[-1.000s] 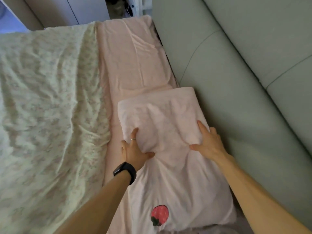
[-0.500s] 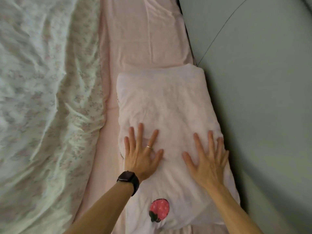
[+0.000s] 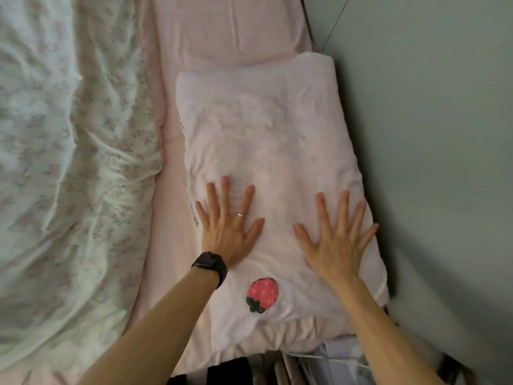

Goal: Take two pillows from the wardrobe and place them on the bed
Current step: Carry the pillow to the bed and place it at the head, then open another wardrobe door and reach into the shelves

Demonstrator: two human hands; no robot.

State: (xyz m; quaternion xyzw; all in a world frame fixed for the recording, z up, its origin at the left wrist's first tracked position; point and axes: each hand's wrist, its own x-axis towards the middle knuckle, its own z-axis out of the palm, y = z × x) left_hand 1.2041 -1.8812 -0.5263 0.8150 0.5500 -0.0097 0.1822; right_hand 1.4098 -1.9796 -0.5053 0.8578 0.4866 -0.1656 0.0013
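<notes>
The pink pillow lies flat on the bed, lengthwise away from the person, and both hands rest palm-down on its near half. The left hand has its fingers straight and fanned apart, with the thumb stretched out towards the other hand. The fabric just beyond those fingertips is pushed into small creases. The right hand lies the same way, its fingers spread wide and flat and its thumb pointing inward. A bare strip of pillow separates the two thumbs. Neither hand curls round or pinches the cover.

Behind the heel of the left hand, towards the person, a red strawberry with a dark leafy cap is printed on the cover. A dark watch sits on the left wrist and a thin ring on one left finger.

Outward from the left little finger runs a narrow band of pink bed sheet, and past it lies a rumpled floral quilt. Outward from the right little finger, the pillow's edge lies against a grey-green padded panel, and that fingertip reaches almost to this edge. Far beyond the fingertips, past the pillow's far end, lies more smooth pink fabric. Whether it is sheet or another pillow cannot be told.
</notes>
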